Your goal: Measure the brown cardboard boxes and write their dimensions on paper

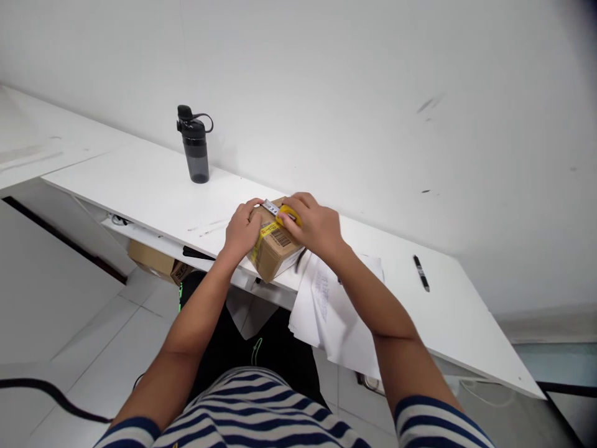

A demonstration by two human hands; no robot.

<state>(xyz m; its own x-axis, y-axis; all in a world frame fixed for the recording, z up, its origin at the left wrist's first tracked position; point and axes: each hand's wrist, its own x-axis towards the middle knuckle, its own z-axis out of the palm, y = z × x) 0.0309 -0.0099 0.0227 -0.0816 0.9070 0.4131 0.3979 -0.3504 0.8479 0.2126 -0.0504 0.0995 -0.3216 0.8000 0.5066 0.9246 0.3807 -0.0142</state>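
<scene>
Your right hand [319,224] holds the yellow tape measure [290,215] over the cardboard box [270,258], its numbered strip [270,207] pointing left toward your left hand [243,230], which holds the box by its edge.

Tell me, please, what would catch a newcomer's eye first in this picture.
Probably the yellow tape measure in the right hand, its blade extended over a cardboard box, with the left hand near the blade's end. Next comes the dark bottle standing near the wall, left of the box.
</scene>
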